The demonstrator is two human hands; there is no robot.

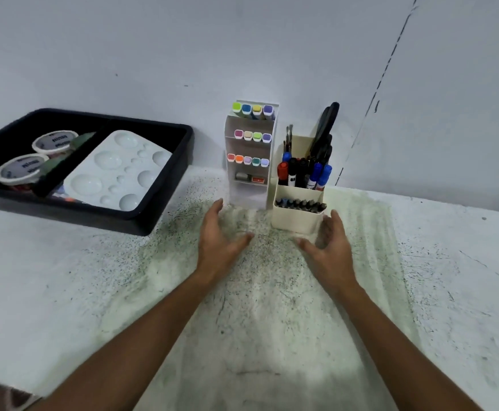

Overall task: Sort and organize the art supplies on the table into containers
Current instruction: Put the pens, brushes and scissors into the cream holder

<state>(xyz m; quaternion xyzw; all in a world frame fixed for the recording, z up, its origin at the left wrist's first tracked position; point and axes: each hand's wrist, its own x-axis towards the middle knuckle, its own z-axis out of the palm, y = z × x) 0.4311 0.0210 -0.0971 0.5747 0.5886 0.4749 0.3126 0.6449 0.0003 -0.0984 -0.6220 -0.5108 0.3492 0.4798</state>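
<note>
A white tiered marker stand [249, 188] against the wall holds rows of coloured-cap markers. To its right a cream desk organizer [297, 219] carries pens, markers, brushes and black scissors [326, 126]. A black tray [165, 185] at the left holds a white paint palette [117, 170] and two lidded paint tubs [55, 142]. My left hand [217, 237] hovers with straight fingers in front of the marker stand and holds nothing. My right hand [329, 241] is spread just in front of the organizer, fingertips near its right corner, holding nothing.
The white table [64, 277] is speckled with dark marks. A pale wall runs directly behind the containers. The table's near-left corner edge shows at the bottom left.
</note>
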